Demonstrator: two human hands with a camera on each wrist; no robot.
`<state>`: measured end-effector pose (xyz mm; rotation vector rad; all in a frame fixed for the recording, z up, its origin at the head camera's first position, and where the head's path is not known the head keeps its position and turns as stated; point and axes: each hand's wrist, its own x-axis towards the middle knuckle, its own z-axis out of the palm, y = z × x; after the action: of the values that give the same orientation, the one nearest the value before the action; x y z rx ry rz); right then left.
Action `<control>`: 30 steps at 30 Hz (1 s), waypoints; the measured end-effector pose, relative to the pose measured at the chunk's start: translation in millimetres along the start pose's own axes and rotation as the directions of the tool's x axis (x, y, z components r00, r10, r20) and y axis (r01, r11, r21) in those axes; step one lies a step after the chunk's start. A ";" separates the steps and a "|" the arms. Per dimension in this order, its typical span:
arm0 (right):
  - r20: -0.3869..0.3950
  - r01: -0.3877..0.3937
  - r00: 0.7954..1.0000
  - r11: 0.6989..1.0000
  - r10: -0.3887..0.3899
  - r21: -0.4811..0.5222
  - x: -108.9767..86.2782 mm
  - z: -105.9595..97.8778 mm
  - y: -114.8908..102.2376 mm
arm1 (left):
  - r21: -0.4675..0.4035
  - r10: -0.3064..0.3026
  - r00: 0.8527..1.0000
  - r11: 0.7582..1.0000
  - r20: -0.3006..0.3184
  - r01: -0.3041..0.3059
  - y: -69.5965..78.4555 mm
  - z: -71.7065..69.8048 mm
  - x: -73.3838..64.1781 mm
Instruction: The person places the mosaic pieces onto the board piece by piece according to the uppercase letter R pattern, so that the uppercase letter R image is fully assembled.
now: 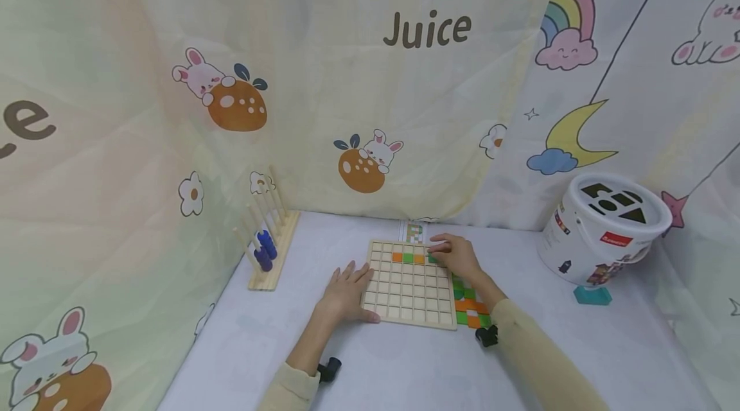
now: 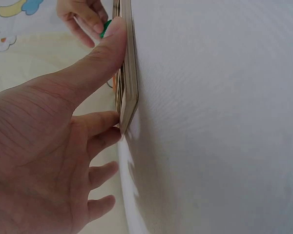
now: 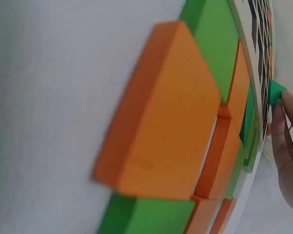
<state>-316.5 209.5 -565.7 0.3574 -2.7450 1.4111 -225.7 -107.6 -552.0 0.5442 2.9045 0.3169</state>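
Observation:
A wooden grid board lies on the white table, with a short row of orange and green blocks in its upper squares. My right hand pinches a green block between thumb and fingertips, close over the board's upper right squares. Along the left side, my left hand rests on the board edge with fingers spread. Its thumb lies along the near edge in the left wrist view.
Loose orange and green blocks lie right of the board, partly under my right forearm. A white bucket with a shape-hole lid stands at right, a teal block before it. A wooden peg stand is at left; a printed card lies behind the board.

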 end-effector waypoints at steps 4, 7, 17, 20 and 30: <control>0.005 -0.011 1.000 1.000 0.011 -0.027 2.0 3.2 0.4 | 0.001 0.003 1.000 1.000 -0.002 -0.003 -0.3 1.2 0.9; 0.004 -0.001 1.000 1.000 0.001 -0.024 2.0 3.8 -1.6 | 0.003 0.003 1.000 1.000 -0.006 -0.003 -0.2 1.1 1.4; 0.002 -0.072 0.997 0.995 0.072 -0.069 -0.4 5.9 -7.8 | 0.001 0.007 1.000 1.000 -0.006 -0.007 1.0 -0.3 0.5; 0.008 -0.077 0.997 0.995 0.077 -0.071 0.3 5.4 -6.0 | 0.004 0.010 1.000 1.000 -0.007 -0.010 1.7 -1.2 0.3; 0.002 -0.062 0.998 0.995 0.062 -0.077 -4.1 1.8 -3.8 | 0.018 0.016 1.000 1.000 -0.006 -0.015 -1.3 2.4 2.9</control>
<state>-311.5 206.7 -564.3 0.2750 -2.8276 1.3143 -228.3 -107.3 -555.0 0.5698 2.9130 0.2959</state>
